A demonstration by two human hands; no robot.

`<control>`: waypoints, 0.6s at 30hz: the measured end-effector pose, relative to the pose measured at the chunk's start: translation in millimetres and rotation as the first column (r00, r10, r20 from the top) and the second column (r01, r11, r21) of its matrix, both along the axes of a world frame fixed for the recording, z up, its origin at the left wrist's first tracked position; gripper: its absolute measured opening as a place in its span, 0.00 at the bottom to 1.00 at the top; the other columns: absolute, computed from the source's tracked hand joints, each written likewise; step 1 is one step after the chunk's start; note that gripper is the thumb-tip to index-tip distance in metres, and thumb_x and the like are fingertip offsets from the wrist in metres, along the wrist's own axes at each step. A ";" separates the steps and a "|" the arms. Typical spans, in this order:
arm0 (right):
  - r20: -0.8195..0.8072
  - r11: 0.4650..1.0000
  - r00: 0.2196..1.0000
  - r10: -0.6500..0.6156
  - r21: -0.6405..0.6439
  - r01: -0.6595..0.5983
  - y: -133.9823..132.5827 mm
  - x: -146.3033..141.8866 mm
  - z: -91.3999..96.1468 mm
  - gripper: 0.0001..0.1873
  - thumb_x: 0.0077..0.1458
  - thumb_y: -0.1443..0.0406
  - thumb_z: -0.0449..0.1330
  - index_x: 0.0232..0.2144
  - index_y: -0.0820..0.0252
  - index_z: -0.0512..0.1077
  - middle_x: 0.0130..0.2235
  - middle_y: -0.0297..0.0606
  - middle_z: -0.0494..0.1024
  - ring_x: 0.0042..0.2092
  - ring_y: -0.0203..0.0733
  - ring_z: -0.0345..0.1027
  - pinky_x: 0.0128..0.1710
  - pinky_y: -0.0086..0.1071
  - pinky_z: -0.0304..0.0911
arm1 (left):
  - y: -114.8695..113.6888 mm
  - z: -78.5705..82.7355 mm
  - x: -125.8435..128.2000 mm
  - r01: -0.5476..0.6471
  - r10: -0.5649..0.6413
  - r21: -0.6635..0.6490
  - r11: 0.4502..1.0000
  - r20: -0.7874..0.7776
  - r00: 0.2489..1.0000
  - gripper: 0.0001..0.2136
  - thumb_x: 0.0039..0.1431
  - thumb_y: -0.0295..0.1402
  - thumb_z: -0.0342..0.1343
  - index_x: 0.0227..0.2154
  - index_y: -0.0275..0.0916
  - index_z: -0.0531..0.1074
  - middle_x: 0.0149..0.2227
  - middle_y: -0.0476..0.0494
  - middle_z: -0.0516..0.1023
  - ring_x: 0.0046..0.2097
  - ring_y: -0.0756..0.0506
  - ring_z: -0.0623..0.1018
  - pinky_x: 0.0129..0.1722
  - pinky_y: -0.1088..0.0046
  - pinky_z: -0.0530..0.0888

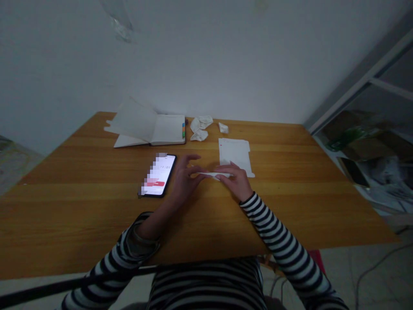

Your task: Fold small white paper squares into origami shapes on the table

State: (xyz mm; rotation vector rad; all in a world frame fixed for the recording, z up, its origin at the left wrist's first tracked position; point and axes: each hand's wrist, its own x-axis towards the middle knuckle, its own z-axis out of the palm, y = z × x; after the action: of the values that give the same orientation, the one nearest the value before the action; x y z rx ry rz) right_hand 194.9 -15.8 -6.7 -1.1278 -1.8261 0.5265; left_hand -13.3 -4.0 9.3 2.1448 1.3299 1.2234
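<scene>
A narrow white folded piece of paper (pixel 213 174) is held between both hands, just above the wooden table. My left hand (pixel 187 177) pinches its left end with thumb and a finger, the index finger raised and apart. At the other end, my right hand (pixel 236 180) has its thumb underneath and its fingers over the top. Behind the right hand lies a flat white sheet (pixel 235 150) with uneven edges, partly covered by the fingers. To the left of my left hand rests a phone (pixel 161 174) with its screen lit.
An open notebook (pixel 167 128) with coloured tabs and a lifted page lies at the back left of the table (pixel 284 206). Several crumpled papers (pixel 199 125) sit beside it, with a smaller crumpled piece (pixel 223 128) to their right. A wall rises behind the table.
</scene>
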 end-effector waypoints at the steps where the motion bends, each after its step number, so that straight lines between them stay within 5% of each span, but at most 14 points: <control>1: -0.001 1.000 1.000 -0.006 -0.012 0.006 0.4 -0.3 -2.9 0.06 0.59 0.59 0.63 0.36 0.51 0.80 0.39 0.35 0.84 0.42 0.44 0.77 0.61 0.51 0.56 | 0.5 -0.8 0.3 0.022 -0.022 -0.022 1.000 0.012 1.000 0.06 0.56 0.36 0.63 0.28 0.41 0.79 0.50 0.40 0.75 0.53 0.39 0.73 0.53 0.58 0.69; 5: 0.070 0.995 0.995 -0.070 0.071 0.065 0.4 0.7 -9.9 0.09 0.61 0.59 0.61 0.33 0.52 0.80 0.33 0.35 0.84 0.36 0.43 0.77 0.60 0.49 0.60 | 3.3 -4.3 -0.1 0.136 -0.145 -0.144 0.980 -0.051 0.988 0.07 0.56 0.39 0.63 0.35 0.43 0.80 0.41 0.42 0.82 0.45 0.40 0.78 0.55 0.55 0.66; 10: 0.171 0.986 0.983 -0.060 0.166 0.031 -4.0 1.4 -4.5 0.10 0.63 0.61 0.58 0.34 0.52 0.79 0.34 0.35 0.84 0.36 0.42 0.77 0.61 0.47 0.60 | 3.6 -3.0 -0.6 0.139 -0.173 -0.184 0.973 -0.188 0.967 0.07 0.62 0.37 0.57 0.37 0.47 0.81 0.39 0.45 0.85 0.45 0.39 0.80 0.64 0.46 0.49; 18: 0.269 0.984 0.962 -0.037 0.179 -0.012 -10.9 -4.0 0.4 0.11 0.64 0.64 0.55 0.37 0.52 0.79 0.37 0.36 0.83 0.39 0.42 0.76 0.60 0.46 0.61 | 0.0 -7.3 -2.0 0.244 -0.255 -0.074 0.967 -0.327 0.910 0.13 0.60 0.25 0.52 0.39 0.45 0.80 0.40 0.45 0.84 0.41 0.42 0.82 0.62 0.53 0.62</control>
State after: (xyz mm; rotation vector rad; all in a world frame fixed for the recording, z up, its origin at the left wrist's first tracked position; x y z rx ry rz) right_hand 190.9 -26.7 -6.3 -1.1302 -2.0540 0.1997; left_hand -15.3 -4.0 2.0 2.4877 1.1356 0.7562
